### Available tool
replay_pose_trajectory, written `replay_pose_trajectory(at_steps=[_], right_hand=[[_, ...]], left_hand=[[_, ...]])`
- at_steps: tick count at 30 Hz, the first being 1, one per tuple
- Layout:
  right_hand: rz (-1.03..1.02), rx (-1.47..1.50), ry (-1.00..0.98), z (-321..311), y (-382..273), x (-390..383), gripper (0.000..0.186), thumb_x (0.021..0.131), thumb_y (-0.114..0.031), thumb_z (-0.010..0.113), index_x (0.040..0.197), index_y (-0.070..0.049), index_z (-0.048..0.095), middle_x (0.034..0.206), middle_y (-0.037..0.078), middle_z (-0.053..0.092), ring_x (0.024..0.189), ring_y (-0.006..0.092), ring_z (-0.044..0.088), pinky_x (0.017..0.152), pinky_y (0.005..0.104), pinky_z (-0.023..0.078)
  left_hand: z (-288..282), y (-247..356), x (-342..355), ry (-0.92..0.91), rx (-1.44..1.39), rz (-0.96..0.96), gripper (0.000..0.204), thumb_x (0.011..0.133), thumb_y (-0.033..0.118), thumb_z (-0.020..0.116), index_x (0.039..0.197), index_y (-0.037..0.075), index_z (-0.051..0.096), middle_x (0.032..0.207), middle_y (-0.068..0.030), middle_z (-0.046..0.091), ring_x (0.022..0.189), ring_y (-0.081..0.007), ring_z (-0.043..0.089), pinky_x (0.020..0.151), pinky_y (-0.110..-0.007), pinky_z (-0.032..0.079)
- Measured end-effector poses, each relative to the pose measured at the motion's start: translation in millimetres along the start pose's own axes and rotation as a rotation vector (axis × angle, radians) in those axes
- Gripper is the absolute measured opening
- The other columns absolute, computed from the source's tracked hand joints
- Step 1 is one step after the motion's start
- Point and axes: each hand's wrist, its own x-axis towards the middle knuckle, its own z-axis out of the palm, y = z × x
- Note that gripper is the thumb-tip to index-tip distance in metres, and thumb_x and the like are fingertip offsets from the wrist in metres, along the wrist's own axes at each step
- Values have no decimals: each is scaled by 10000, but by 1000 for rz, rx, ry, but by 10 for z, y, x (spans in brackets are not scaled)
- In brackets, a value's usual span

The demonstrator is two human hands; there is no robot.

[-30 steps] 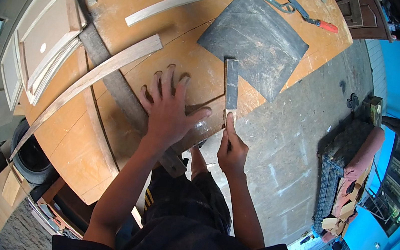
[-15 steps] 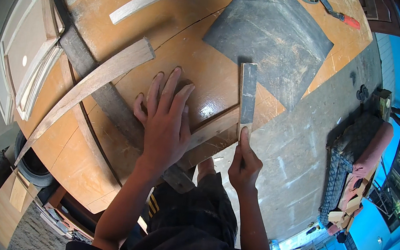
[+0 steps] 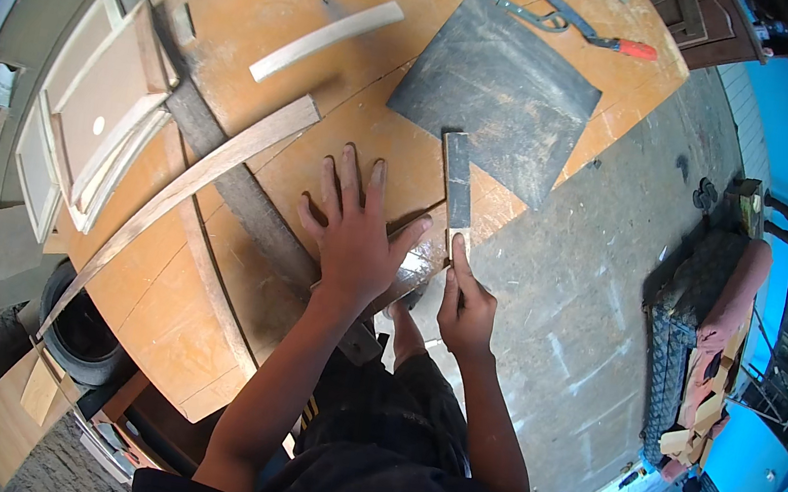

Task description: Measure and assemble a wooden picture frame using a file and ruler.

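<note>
My right hand (image 3: 469,306) grips the lower end of a flat sanding stick (image 3: 459,177), its upper face covered in dark abrasive. The stick points away from me near the table's right edge. My left hand (image 3: 355,241) lies palm down with fingers spread, over a wooden piece at the table edge that it mostly hides. A dark sheet (image 3: 499,91), apparently sandpaper, lies flat just beyond the stick. Left of my left hand, a long curved wooden piece (image 3: 183,186) rests across a dark straight bar (image 3: 250,207).
A short curved wooden piece (image 3: 326,40) lies farther back on the orange table (image 3: 159,295). A red-handled saw (image 3: 634,49) is at the far right. Framed panels (image 3: 92,122) are stacked at left. Below the table edge stands a tire (image 3: 80,364); a padded bundle (image 3: 691,335) sits right.
The view has shifted, so the table shows farther back. My left hand's fingers have spread wider, with the thumb nearer the stick. My right hand keeps its grip on the sanding stick.
</note>
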Motion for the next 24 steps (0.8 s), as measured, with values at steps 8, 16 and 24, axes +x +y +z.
replay_pose_trajectory(at_steps=[8,16,24], right_hand=[[37,51,-81,-111,66,6,404,1012,-128,527,1416,-136,538,1128,223,666,682,366,683,630,373,538],[37,151,-82,-176,154,-116,411,1017,-154,520,1428,-176,522,1252,204,605,1007,432,615,761,403,545],[103,79,-113,-208,205,-172,444,1026,-227,527,1467,-226,482,980,206,705,677,335,673,702,373,532]], left_hand=[[187,-33,-160,41,61,-62,631,1008,492,415,1520,129,358,1646,-181,128,1506,-422,104,1103,-730,82],[74,135,-299,-105,86,-35,620,1014,488,376,1562,212,288,1666,-114,94,1525,-389,42,1153,-679,37],[116,-30,-276,-100,39,52,625,999,450,428,1557,207,286,1653,-123,146,1518,-384,88,1139,-677,101]])
